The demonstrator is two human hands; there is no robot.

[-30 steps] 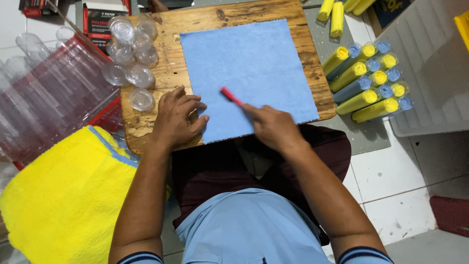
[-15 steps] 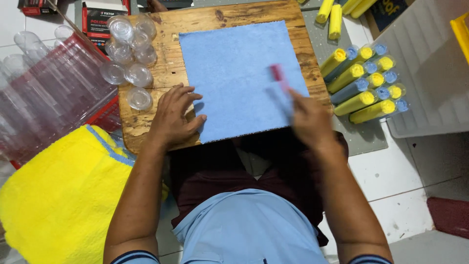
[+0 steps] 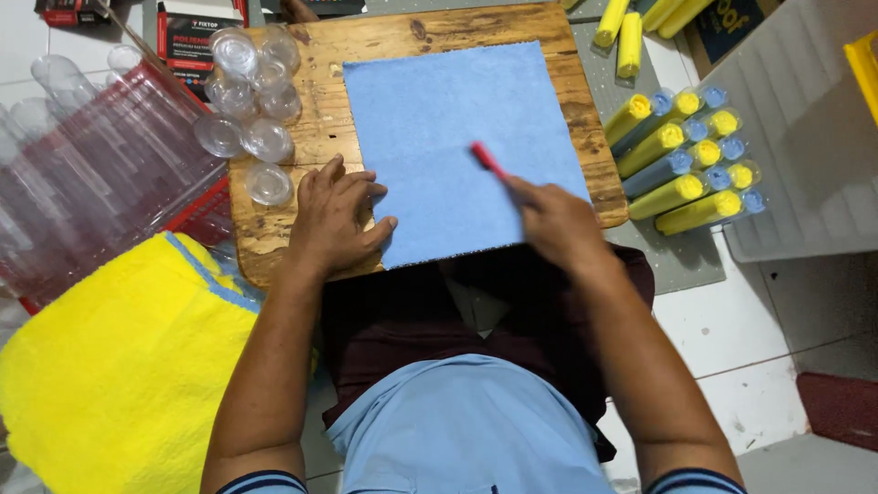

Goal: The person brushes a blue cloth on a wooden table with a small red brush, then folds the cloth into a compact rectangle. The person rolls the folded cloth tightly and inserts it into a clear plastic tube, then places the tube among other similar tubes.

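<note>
Wooden board under blue cloth

Bright, even light w/ no hard source visible; shadows soft, and the darkest patch is the person's lap at 6 o'clock. The blue cloth at centre reads flat and evenly lit, weave faint. Right hand and the red tool are smeared by motion blur; left hand is sharper. Clear plastic cups at 10 o'clock catch white glare spots, as do the clear tubes at 9. Wide-angle bend shows toward the edges, esp. the pale bin at 2–3 o'clock. Corners slightly soft.
</note>
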